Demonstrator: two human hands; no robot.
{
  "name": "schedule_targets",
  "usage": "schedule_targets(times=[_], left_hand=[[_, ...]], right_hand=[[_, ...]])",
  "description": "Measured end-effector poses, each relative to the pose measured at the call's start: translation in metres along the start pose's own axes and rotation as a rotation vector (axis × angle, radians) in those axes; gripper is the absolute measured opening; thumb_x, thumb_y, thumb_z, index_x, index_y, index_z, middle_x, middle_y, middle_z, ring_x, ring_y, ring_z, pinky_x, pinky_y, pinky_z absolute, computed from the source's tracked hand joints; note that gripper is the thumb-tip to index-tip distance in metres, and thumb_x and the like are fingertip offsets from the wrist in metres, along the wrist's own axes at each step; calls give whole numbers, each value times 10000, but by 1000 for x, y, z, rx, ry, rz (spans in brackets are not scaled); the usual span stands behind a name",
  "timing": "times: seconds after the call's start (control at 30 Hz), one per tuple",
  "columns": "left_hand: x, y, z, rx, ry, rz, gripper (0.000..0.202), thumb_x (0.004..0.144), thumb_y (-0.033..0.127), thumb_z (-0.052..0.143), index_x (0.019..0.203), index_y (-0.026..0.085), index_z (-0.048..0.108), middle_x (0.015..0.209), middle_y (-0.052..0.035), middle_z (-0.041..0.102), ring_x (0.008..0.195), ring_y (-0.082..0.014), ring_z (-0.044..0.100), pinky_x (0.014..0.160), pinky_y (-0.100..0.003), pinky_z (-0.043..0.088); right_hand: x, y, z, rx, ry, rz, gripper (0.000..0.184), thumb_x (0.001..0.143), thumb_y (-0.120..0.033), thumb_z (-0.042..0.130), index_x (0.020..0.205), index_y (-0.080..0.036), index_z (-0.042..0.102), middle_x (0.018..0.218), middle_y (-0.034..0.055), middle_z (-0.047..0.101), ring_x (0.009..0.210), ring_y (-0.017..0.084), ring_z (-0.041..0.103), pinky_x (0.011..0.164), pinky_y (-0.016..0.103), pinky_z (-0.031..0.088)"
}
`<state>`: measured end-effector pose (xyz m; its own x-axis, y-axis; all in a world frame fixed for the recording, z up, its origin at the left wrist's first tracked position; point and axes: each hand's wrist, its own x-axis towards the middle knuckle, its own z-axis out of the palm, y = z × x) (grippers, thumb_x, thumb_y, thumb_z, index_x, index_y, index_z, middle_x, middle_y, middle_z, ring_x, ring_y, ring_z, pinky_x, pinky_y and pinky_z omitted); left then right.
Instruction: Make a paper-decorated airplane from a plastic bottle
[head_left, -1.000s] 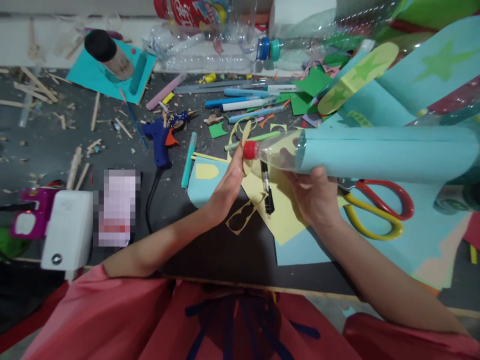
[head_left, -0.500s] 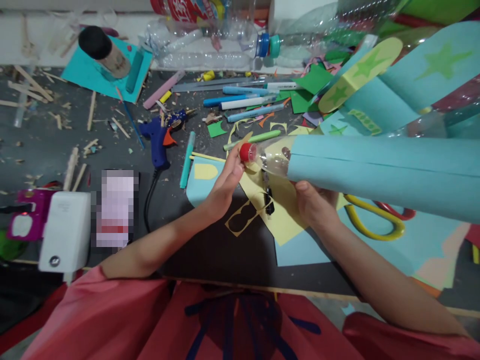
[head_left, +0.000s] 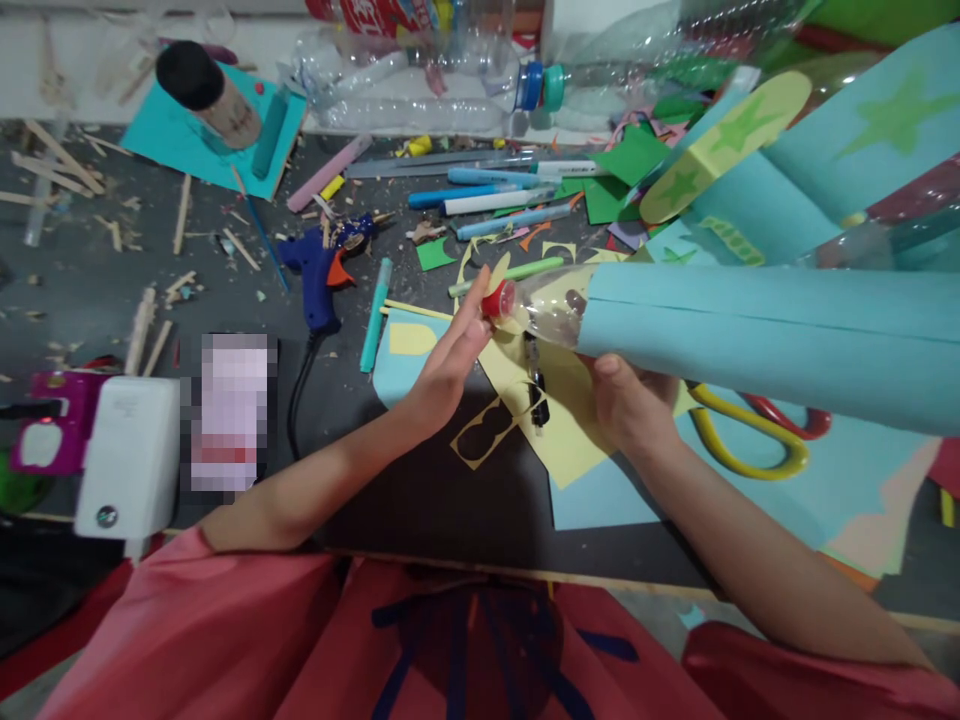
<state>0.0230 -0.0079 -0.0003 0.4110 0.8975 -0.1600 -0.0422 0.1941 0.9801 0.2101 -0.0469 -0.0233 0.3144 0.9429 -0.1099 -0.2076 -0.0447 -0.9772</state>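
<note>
A clear plastic bottle [head_left: 551, 308] with a red cap [head_left: 498, 299] lies sideways in the air, its body wrapped in light blue paper [head_left: 772, 340]. My right hand [head_left: 634, 405] supports it from below, thumb against the paper's near lower edge and fingers hidden underneath. At the cap end, my left hand [head_left: 450, 365] has its fingers stretched out flat against the cap. A small pointed yellow paper piece [head_left: 500, 268] shows behind those fingertips; I cannot tell what holds it. Below the bottle are yellow paper [head_left: 566, 440] and a black pen [head_left: 538, 400].
On the left are a blue glue gun [head_left: 321, 285], a phone [head_left: 229, 410] and a white power bank [head_left: 127, 455]. Yellow-handled scissors [head_left: 750, 450] lie right of my right hand. Several markers [head_left: 487, 198], paper scraps and clear bottles [head_left: 420, 90] fill the back.
My left fingers have straightened and flattened against the red cap. The wrapped bottle has shifted slightly up in the view; my right hand keeps its hold.
</note>
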Motion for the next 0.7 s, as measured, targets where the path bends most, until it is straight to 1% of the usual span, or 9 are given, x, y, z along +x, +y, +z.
schedule_targets(times=[0.1,0.17,0.23,0.3,0.4,0.47,0.53,0.6,0.7], left_hand=[[-1,-4,-2,22,31,24,787,868,747,398,1531,339,283,1671,33,221,1551,-286,173,1273,-472,172],[-1,-5,-2,18,48,37,758,877,732,406,1515,334,319,1660,27,255,1546,-281,197,1266,-475,199],[-2,-5,-2,27,53,39,728,881,723,413,1499,345,344,1652,31,273,1541,-278,217,1258,-474,225],[-1,-4,-2,31,52,39,690,884,718,420,1469,354,388,1634,27,314,1531,-281,248,1246,-477,256],[2,-4,-3,0,94,93,617,883,686,487,1393,340,463,1538,-19,461,1450,-285,410,1176,-469,380],[4,-5,-4,-11,140,145,604,851,640,600,1353,332,465,1396,-50,580,1281,-267,586,1057,-437,497],[7,-8,-6,-15,177,184,626,797,593,704,1307,321,464,1200,-45,656,1063,-225,689,920,-387,564],[9,-9,-7,-23,192,199,632,754,570,760,1253,304,478,1046,-19,663,922,-186,703,836,-346,576],[8,-4,-7,-32,192,188,615,722,569,785,1186,282,502,949,2,640,841,-152,678,782,-307,570]], right_hand=[[1,3,-2,-48,-76,-92,596,686,-652,747,1173,-321,653,938,29,761,1046,277,709,995,513,538],[1,2,-3,-77,-85,-152,576,722,-623,731,1202,-319,636,931,33,756,1042,283,707,963,522,547],[3,-1,-1,-87,-60,-171,567,728,-614,728,1200,-316,633,934,35,755,1051,284,703,957,518,549],[5,-6,1,-76,-48,-165,583,688,-629,750,1172,-323,639,942,33,753,1064,285,697,964,514,548],[8,-15,4,-1,-107,-82,610,618,-664,780,1119,-342,650,973,26,748,1091,289,691,969,524,554],[9,-20,7,72,-137,2,607,589,-667,797,1083,-343,658,978,22,746,1101,294,689,961,535,564],[8,-25,10,127,-142,79,612,561,-650,824,1063,-340,662,967,18,748,1105,298,690,968,544,564],[7,-29,12,160,-151,138,649,535,-636,848,1080,-340,656,982,17,750,1132,299,680,1003,553,546],[6,-33,14,195,-161,190,712,528,-661,845,1128,-335,642,1042,26,747,1190,300,653,1050,562,515]])
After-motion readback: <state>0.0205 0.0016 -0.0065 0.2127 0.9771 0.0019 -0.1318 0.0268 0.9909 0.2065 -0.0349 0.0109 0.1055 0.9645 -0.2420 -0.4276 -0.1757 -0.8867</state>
